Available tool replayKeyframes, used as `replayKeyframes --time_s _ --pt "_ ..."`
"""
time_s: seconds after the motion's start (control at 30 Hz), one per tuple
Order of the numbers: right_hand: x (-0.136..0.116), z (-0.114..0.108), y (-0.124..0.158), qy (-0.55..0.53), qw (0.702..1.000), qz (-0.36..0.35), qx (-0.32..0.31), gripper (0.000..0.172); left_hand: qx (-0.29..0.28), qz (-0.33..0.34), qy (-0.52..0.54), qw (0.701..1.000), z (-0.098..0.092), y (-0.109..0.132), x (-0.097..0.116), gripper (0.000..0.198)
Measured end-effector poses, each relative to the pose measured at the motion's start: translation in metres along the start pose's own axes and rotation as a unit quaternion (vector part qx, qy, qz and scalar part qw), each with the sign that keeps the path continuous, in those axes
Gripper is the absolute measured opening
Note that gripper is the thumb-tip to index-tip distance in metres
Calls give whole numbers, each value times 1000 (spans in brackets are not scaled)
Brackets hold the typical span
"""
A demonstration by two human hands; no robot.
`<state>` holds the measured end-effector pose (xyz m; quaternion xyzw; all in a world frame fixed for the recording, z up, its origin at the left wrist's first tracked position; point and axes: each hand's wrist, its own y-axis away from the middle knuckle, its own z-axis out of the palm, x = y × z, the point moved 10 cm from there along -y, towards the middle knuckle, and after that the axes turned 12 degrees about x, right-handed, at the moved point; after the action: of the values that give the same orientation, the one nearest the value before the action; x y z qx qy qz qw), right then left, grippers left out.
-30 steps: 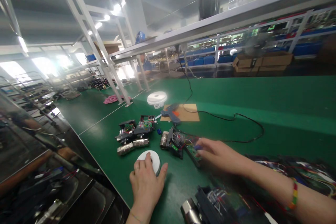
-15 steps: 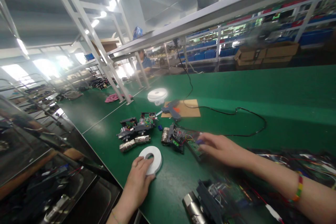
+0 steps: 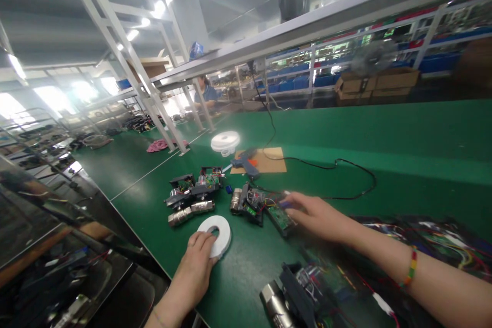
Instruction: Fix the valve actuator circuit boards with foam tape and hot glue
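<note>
My left hand (image 3: 192, 269) is closed around the near side of a roll of white tape (image 3: 225, 229), fingertips at its centre hole. My right hand (image 3: 319, 218) pinches a small blue piece (image 3: 285, 204), blurred, over the green circuit board (image 3: 282, 219) of an opened device. Wires join that board to a dark housing (image 3: 251, 205) with a metal valve fitting (image 3: 236, 201). Close to me lies another opened dark housing (image 3: 298, 292) with a metal fitting (image 3: 274, 300), partly below my right forearm.
Two similar units (image 3: 192, 189) lie left of centre. A glue gun (image 3: 246, 163) rests on a cardboard piece (image 3: 274, 160), its black cable (image 3: 355, 161) looping right. White reels (image 3: 225, 140) lie behind. Wired assemblies (image 3: 434, 238) are at right; a shelf (image 3: 292, 23) spans overhead. A person (image 3: 205, 95) sits farther back.
The camera view has turned slightly, so the scene sits farther left. My left hand keeps the tape roll, and my right hand stays over the circuit board with the blue piece.
</note>
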<state>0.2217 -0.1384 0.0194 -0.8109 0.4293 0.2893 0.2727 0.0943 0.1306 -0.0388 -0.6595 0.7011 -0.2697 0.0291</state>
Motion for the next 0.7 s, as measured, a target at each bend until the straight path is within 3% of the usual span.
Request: replayKeyframes --time_s 0.13,0.2,0.27,0.37,0.43,0.53,0.7 --pt "5 -4 -1 -18 999 15 34 20 40 12 6 999 -34 -15 25 33" --pt "8 -4 -2 -32 998 20 49 17 86 22 12 996 -52 -31 53 38" --pt "13 -3 -2 -44 997 28 64 12 119 35 15 992 -58 -51 86 36" --pt "21 -3 -3 -57 994 39 85 6 125 37 -3 992 -41 -81 131 26" --pt "23 -4 -4 -67 993 39 92 4 125 28 -19 992 -23 -95 148 23" --pt "22 -6 -4 -86 991 33 101 5 130 16 -38 991 -4 -107 156 25" --pt "21 -6 -2 -118 986 33 114 7 127 6 -53 991 7 -112 153 29"
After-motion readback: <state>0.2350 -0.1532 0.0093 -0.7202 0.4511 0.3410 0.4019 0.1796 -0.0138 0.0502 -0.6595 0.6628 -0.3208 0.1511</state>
